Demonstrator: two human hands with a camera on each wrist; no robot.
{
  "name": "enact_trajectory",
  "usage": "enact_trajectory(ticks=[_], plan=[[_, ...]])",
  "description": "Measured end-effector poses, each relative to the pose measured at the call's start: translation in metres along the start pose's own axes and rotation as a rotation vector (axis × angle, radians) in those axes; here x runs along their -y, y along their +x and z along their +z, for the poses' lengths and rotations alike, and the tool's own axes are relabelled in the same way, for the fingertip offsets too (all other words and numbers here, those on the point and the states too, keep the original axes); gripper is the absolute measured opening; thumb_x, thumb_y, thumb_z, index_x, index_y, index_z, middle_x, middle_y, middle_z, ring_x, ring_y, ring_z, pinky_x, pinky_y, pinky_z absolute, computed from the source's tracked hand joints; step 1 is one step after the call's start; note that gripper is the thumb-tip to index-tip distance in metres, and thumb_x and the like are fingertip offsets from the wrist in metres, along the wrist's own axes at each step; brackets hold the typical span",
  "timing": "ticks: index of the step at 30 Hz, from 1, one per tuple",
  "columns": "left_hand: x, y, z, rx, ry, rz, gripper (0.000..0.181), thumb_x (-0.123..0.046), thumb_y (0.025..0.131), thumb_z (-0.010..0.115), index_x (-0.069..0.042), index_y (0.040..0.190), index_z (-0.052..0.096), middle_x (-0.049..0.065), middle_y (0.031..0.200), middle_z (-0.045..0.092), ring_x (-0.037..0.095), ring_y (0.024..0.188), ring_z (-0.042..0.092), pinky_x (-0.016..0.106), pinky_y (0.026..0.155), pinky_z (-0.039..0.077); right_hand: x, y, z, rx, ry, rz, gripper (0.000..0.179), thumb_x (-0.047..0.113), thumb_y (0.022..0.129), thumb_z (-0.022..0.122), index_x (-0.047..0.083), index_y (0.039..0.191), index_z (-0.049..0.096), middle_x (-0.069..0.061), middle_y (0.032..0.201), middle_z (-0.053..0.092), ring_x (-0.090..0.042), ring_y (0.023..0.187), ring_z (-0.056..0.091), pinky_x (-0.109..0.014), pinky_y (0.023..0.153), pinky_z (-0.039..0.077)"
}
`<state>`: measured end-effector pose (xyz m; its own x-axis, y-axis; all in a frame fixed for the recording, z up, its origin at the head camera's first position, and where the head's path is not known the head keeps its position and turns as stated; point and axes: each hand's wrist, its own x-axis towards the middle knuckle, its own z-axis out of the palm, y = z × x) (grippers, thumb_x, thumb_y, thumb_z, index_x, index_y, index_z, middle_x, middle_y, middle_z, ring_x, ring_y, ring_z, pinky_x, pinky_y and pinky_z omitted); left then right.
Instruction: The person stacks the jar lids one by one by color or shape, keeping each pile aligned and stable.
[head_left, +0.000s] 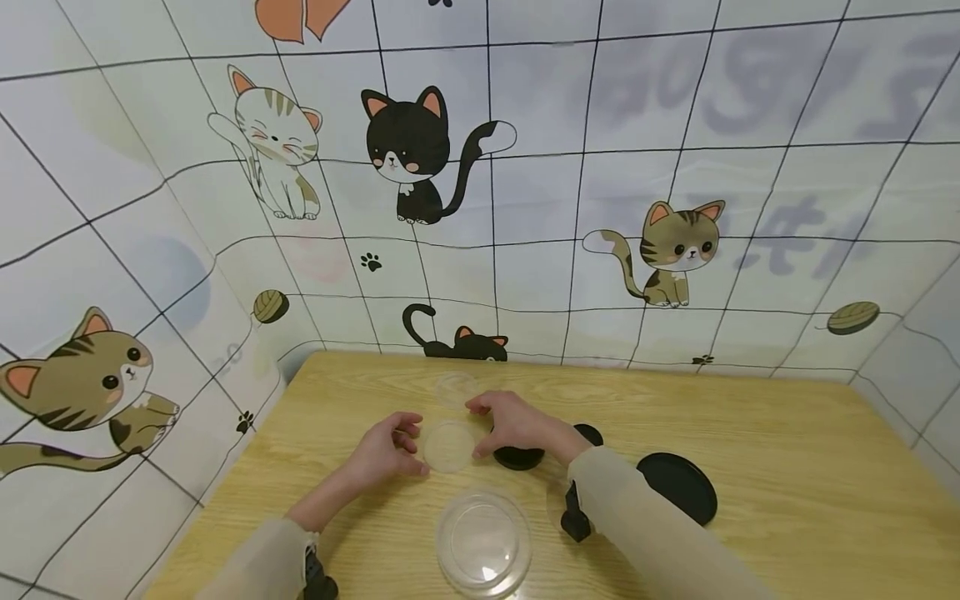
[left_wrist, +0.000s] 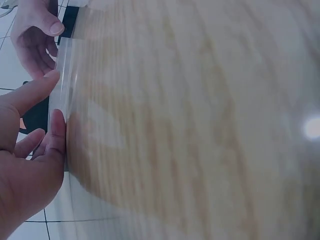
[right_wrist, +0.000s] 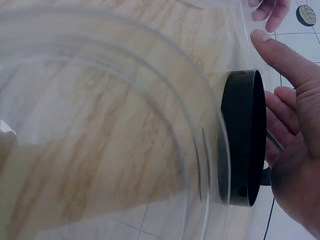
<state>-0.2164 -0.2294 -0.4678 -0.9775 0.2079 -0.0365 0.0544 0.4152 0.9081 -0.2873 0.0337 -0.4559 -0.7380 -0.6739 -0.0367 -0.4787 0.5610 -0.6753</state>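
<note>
Between the two hands, in the head view, a small clear round dish or lid [head_left: 450, 447] lies on the wooden table. My left hand [head_left: 386, 454] is at its left side, thumb and fingers spread apart; in the left wrist view its fingertips come right to a clear plastic rim [left_wrist: 64, 80]. The right hand [head_left: 519, 423] reaches over from the other side, thumb by the clear piece's right edge. Beneath that palm sits a black round shallow lid [head_left: 519, 458], its side wall visible in the right wrist view, partly hidden by the hand in the head view.
A larger clear round lid [head_left: 483, 542] lies nearest the body, and a faint clear disc [head_left: 456, 388] farther back. Two more black round pieces, one small [head_left: 590, 433] and one large [head_left: 681, 487], lie by the right forearm. A cat-patterned wall covering [head_left: 540, 192] stands behind the table.
</note>
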Motion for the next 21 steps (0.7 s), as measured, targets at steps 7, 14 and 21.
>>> enact_trajectory(ticks=[7, 14, 21], plan=[[0.0039, 0.005, -0.0008, 0.038, 0.0, 0.018, 0.076, 0.01, 0.067, 0.089, 0.013, 0.135, 0.052, 0.017, 0.111, 0.057, 0.026, 0.095, 0.056, 0.026, 0.075, 0.052, -0.0023, 0.0051, 0.0034, 0.028, -0.086, 0.021, 0.076, 0.025, 0.076, 0.093, 0.005, 0.141, 0.059, -0.009, 0.136, 0.062, -0.029, 0.129, 0.053, -0.043, 0.109, 0.041], [0.0056, 0.0077, -0.0017, 0.045, 0.061, 0.042, 0.068, 0.008, 0.068, 0.09, 0.013, 0.128, 0.058, 0.014, 0.106, 0.059, 0.023, 0.092, 0.056, 0.025, 0.072, 0.051, -0.002, 0.0061, 0.0063, 0.031, -0.138, -0.022, 0.071, 0.025, 0.078, 0.091, 0.005, 0.139, 0.062, -0.01, 0.136, 0.062, -0.031, 0.13, 0.051, -0.044, 0.11, 0.04], [0.0028, 0.0089, 0.0014, 0.055, 0.115, 0.086, 0.064, 0.004, 0.069, 0.091, 0.014, 0.125, 0.061, 0.012, 0.102, 0.06, 0.022, 0.091, 0.055, 0.024, 0.075, 0.048, 0.001, 0.0064, 0.0076, 0.03, -0.168, -0.02, 0.064, 0.029, 0.079, 0.091, 0.01, 0.135, 0.066, -0.009, 0.138, 0.059, -0.033, 0.132, 0.047, -0.05, 0.111, 0.037]])
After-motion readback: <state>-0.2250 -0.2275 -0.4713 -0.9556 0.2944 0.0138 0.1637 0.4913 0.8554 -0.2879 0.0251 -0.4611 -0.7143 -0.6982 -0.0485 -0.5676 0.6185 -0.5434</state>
